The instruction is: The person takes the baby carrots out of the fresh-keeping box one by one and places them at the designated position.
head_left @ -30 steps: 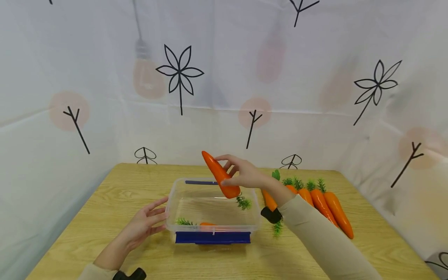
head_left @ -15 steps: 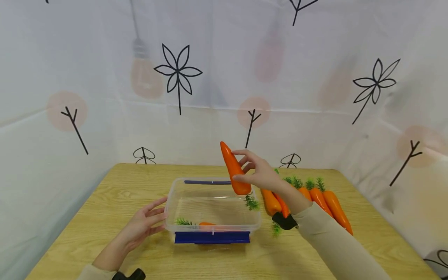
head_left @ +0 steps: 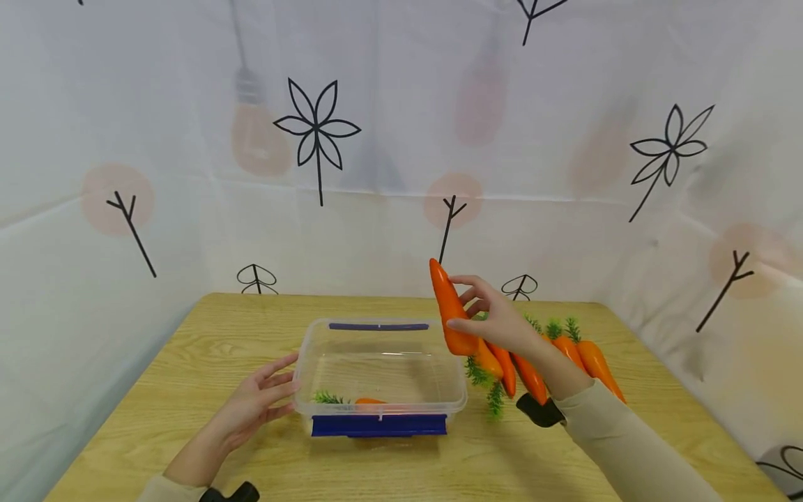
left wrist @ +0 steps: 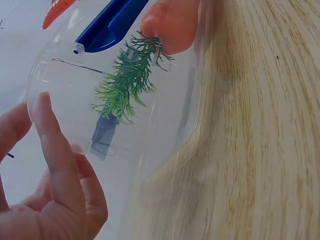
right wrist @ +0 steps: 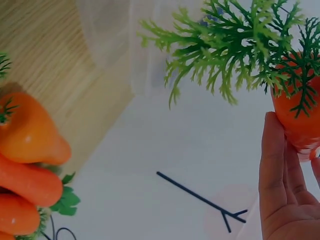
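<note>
My right hand holds an orange carrot, tip up, above the right rim of a clear plastic box. Thumb and fingers lie on opposite sides of it, and its feathery green top hangs below. At the box's left side, my left hand touches the wall with loosely bent fingers. Inside the box lies another carrot with green leaves; the front wall hides most of it in the head view.
Several carrots lie right of the box, partly behind my right arm. More carrots are farther right. Blue latches line the box's front and back. The wooden table ends at a patterned white cloth.
My right hand has carried the carrot rightward, from over the middle of the box to its right rim, and the carrot stands more upright. The left hand stays at the box.
</note>
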A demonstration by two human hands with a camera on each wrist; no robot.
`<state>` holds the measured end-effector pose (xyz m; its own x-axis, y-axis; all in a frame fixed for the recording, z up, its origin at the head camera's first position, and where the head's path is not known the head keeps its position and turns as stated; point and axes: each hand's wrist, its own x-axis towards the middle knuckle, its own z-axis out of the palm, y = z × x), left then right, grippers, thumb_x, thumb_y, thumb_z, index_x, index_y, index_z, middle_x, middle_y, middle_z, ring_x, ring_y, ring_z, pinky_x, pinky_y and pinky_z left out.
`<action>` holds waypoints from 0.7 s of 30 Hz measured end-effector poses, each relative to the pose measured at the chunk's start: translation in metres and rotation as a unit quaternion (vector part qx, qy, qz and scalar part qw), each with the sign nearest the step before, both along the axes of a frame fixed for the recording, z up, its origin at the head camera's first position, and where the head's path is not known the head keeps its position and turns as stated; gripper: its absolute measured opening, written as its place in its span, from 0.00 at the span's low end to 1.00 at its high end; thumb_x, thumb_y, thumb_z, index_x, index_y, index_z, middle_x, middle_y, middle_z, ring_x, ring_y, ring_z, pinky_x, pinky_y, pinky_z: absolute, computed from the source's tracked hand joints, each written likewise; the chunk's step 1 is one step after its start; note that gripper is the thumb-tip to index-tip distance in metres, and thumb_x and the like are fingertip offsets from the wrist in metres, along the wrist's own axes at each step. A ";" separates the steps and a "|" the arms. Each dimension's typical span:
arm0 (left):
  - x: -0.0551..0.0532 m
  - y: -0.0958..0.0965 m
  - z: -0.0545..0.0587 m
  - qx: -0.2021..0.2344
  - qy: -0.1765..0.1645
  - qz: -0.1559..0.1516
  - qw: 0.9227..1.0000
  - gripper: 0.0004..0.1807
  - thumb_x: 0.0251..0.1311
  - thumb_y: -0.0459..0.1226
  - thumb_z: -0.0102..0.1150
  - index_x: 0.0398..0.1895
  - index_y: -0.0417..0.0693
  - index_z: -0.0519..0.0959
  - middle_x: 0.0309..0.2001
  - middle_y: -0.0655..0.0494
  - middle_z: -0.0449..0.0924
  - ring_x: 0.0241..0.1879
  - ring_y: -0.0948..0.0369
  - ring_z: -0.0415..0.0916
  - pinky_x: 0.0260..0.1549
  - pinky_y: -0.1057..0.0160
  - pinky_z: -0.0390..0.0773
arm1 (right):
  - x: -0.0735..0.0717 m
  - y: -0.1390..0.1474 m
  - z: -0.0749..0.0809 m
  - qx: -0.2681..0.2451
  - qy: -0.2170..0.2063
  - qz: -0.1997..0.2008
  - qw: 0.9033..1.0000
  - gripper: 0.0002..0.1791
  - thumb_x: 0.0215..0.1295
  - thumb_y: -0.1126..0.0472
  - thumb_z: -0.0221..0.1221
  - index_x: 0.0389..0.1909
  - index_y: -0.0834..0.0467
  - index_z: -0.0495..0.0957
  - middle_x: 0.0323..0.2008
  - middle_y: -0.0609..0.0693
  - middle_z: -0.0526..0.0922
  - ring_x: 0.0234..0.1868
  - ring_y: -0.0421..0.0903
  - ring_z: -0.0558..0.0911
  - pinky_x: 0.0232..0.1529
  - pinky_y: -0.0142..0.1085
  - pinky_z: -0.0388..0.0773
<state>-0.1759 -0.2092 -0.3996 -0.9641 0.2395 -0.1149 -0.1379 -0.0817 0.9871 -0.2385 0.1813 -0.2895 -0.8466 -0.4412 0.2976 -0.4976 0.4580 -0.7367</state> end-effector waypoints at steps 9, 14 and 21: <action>0.001 0.001 0.002 -0.008 -0.001 0.000 1.000 0.39 0.61 0.36 0.58 0.71 0.40 0.50 0.61 0.37 0.63 0.48 0.54 0.74 0.40 0.63 0.78 | 0.006 0.023 -0.008 0.000 -0.008 -0.011 1.000 0.34 0.58 0.60 0.64 0.65 0.52 0.61 0.42 0.58 0.72 0.37 0.52 0.77 0.31 0.42 0.79; 0.001 0.001 0.002 -0.004 -0.003 -0.002 1.000 0.39 0.62 0.36 0.58 0.71 0.40 0.49 0.61 0.38 0.63 0.48 0.54 0.73 0.40 0.62 0.78 | 0.008 0.036 -0.012 0.016 0.011 -0.029 0.999 0.34 0.58 0.59 0.65 0.65 0.52 0.62 0.43 0.58 0.72 0.36 0.50 0.77 0.32 0.42 0.77; 0.002 0.001 0.002 -0.002 -0.004 -0.001 1.000 0.39 0.62 0.36 0.58 0.71 0.41 0.50 0.62 0.36 0.61 0.48 0.54 0.73 0.40 0.63 0.78 | 0.011 0.051 -0.014 0.006 -0.008 -0.035 0.999 0.35 0.58 0.59 0.64 0.65 0.52 0.61 0.44 0.58 0.71 0.39 0.52 0.76 0.33 0.41 0.78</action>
<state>-0.1743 -0.2081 -0.3976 -0.9629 0.2403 -0.1229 -0.1452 -0.0775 0.9864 -0.2271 0.2322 -0.3038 -0.8798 -0.3850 0.2789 -0.4529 0.5001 -0.7381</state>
